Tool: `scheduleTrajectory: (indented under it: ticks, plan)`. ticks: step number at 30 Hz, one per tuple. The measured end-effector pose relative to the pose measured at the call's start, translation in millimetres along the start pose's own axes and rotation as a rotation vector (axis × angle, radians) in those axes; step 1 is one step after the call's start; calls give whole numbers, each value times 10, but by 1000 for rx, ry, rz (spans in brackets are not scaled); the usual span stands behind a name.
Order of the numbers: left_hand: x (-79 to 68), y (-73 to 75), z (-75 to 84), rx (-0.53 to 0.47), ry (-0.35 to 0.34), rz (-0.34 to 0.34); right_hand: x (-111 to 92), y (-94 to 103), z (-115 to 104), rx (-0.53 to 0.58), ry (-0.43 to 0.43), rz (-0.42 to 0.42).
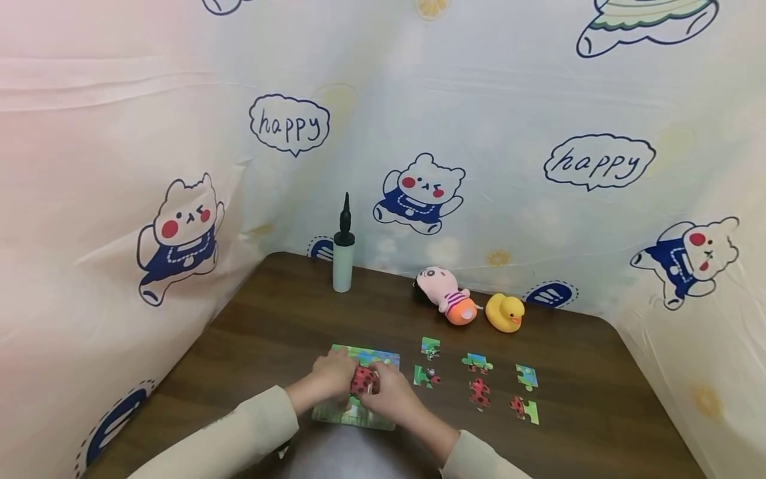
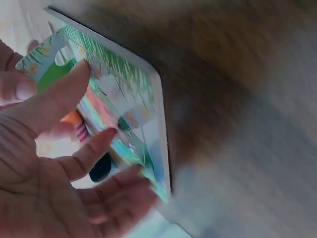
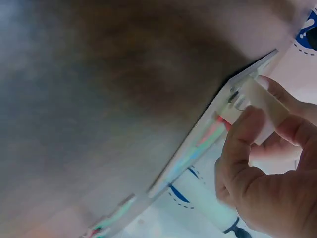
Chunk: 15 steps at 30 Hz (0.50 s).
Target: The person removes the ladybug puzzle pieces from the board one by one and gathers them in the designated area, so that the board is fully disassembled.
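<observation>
In the head view, a jigsaw puzzle board [image 1: 383, 420] lies on the brown table with both hands over it. A red, black-spotted ladybug picture [image 1: 364, 380] shows between them. My right hand [image 1: 391, 394] pinches a puzzle piece [image 3: 267, 101] by its edges between thumb and fingers, tilted over the board; its pale side shows in the right wrist view. From the left, my left hand [image 1: 336, 372] reaches over the board with fingers spread and loosely bent. Its thumb [image 2: 74, 82] lies right at the green, flower-printed piece [image 2: 39, 57], and its other fingertips are close to the board's face.
Several loose puzzle pieces [image 1: 479, 392] lie in two rows right of the board. Behind them are a plush doll [image 1: 445, 296] and a yellow rubber duck [image 1: 505, 313]. A pale green hand pump [image 1: 343, 266] stands at the back left. Printed cloth [image 1: 479, 100] surrounds the table.
</observation>
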State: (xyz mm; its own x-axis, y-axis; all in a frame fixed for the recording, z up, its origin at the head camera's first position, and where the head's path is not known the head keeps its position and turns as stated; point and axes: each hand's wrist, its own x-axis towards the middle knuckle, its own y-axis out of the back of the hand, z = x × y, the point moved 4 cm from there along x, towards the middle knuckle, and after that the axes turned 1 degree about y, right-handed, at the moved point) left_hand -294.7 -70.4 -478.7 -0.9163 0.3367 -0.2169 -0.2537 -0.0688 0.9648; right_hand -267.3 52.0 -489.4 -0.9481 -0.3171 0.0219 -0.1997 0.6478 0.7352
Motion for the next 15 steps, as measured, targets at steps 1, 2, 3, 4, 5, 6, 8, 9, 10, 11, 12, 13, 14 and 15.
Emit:
scheduleTrajectory:
  ticks: [1, 2, 3, 4, 5, 6, 8, 9, 10, 11, 12, 13, 14, 15]
  plan:
    - [-5, 3, 13, -9, -17, -9, -7, -16, 17, 2, -3, -13]
    - [-7, -4, 17, -20, -34, -17, -14, -33, 34, 6, -6, -28]
    - [-8, -19, 13, -47, -52, -31, -20, -49, 47, 22, -5, -41]
    - [-11, -37, 3, -82, -68, -46, -23, -66, 56, 39, -4, -55]
    - [-11, -58, -15, -125, -81, -63, -29, -83, 63, 63, -12, -74]
    - [-11, -77, -35, -171, -88, -84, -34, -94, 64, 87, -19, -86]
    - [0, -104, -78, -244, -107, -113, -40, -114, 82, 151, -70, -108]
    - [9, -114, -97, -281, -114, -120, -44, -119, 93, 181, -102, -114]
    - [17, -115, -112, -307, -120, -118, -46, -118, 101, 198, -130, -117]
    - [25, -116, -124, -326, -121, -115, -49, -115, 107, 214, -157, -123]
    - [31, -114, -132, -338, -121, -110, -48, -111, 114, 222, -177, -126]
    - [39, -114, -137, -343, -120, -103, -48, -105, 120, 228, -193, -129]
    - [47, -115, -141, -341, -115, -95, -46, -96, 121, 230, -199, -132]
    - [55, -116, -141, -340, -108, -89, -42, -90, 120, 227, -194, -138]
